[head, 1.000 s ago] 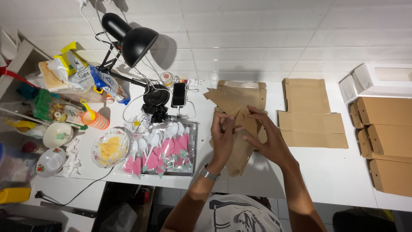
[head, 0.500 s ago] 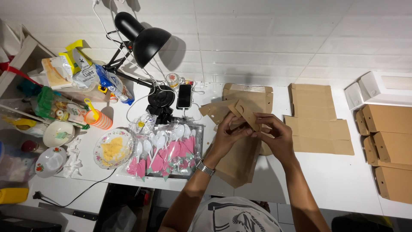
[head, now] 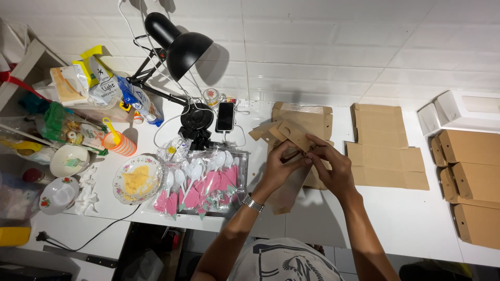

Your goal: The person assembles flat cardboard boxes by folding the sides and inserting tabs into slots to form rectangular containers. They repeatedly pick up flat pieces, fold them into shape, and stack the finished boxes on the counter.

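Note:
Both my hands hold a brown cardboard box blank above the white counter. My left hand, with a metal watch on its wrist, grips the blank from the left, fingers curled on its folded flaps. My right hand pinches the blank's right edge, close against the left fingertips. The lower part of the blank hangs down towards me. Behind it lies another flat blank, and a stack of flat blanks lies to the right.
A black desk lamp stands at the back, with a phone beside its base. A tray of white plastic spoons with pink wraps sits left of my hands. Plates, bowls and food packets crowd the far left. Folded brown boxes line the right edge.
My hands have lifted the cardboard blank slightly and folded its upper flaps, with the fingertips drawing closer together. The view has shifted a little downward.

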